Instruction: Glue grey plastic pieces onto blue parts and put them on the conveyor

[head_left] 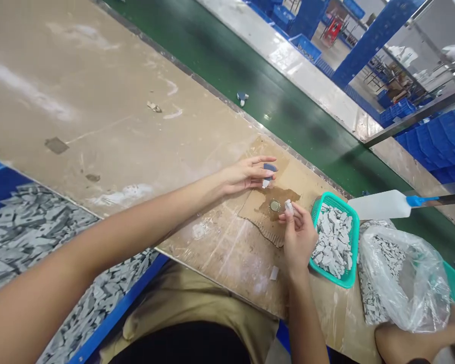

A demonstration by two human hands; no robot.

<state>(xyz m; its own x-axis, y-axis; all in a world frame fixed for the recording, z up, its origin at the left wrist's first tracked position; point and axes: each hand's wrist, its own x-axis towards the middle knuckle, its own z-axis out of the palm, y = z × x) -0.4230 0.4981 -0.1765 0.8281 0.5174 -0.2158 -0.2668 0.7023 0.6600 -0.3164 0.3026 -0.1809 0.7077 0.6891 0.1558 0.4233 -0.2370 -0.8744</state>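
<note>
My left hand [246, 174] is closed around a small dark blue-grey plastic piece [269, 168] with a white part at its lower end. Closer to me, my right hand [299, 235] pinches a small whitish piece [288, 207] between thumb and fingers. Between the two hands, a small round metal cap [274, 206] with a ridged rim sits on a torn, stained sheet of cardboard [272, 230]. Just right of my right hand stands a green basket [354, 242] full of flat light-grey pieces.
A white bottle [381, 205] with a blue nozzle lies behind a clear plastic bag [420, 283] of small pieces. Another person's arm [405, 341] is at lower right. A green conveyor [200, 55] carries a blue-and-white piece [242, 98]. A blue crate [109, 321] of grey parts stands left.
</note>
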